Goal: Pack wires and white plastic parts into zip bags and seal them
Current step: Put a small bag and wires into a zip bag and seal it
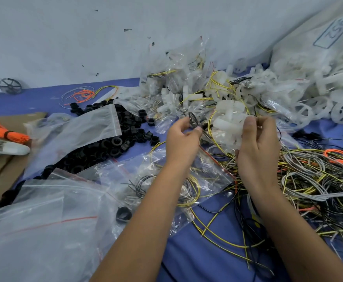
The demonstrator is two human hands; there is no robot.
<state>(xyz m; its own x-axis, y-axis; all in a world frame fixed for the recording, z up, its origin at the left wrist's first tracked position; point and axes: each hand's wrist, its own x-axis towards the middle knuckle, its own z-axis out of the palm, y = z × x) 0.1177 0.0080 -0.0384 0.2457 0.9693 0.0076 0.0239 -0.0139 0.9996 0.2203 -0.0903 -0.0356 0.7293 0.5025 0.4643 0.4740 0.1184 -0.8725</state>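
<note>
Gripping white plastic parts [228,121], right hand [256,145]; left hand [181,137] pinches wires [195,121].

Bright, even, cool-toned light leaves only faint, soft shadows. Glare glints on the clear plastic zip bags [44,216]. Wide-angle distortion bends the edges, and fine detail looks slightly soft throughout.

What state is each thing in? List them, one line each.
left hand: pinching a black ring
right hand: gripping white plastic parts
zip bag: held up, holding wires
wire pile: loose, tangled
black rings: heaped, unbagged
</note>
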